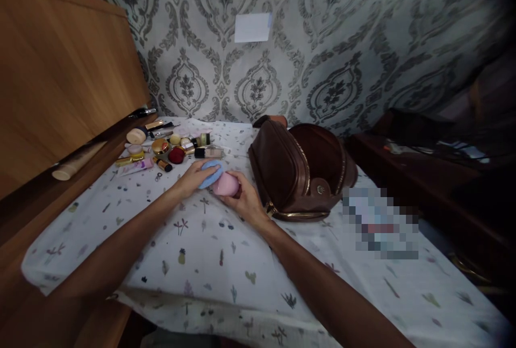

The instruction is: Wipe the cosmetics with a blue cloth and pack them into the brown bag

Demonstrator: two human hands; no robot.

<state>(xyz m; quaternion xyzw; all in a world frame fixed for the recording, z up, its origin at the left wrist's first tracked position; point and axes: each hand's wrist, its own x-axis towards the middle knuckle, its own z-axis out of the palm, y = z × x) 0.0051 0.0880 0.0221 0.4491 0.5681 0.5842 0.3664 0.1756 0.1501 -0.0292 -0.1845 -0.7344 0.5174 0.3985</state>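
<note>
Your left hand [192,178] with fingers curled over the blue puff [212,171], your right hand [246,203] gripping the pink sponge [224,185] touching it, both on the tabletop [201,267], brown bag [298,171] near.

The left forearm [133,230] and right forearm [322,283] are bare along their visible length.
</note>
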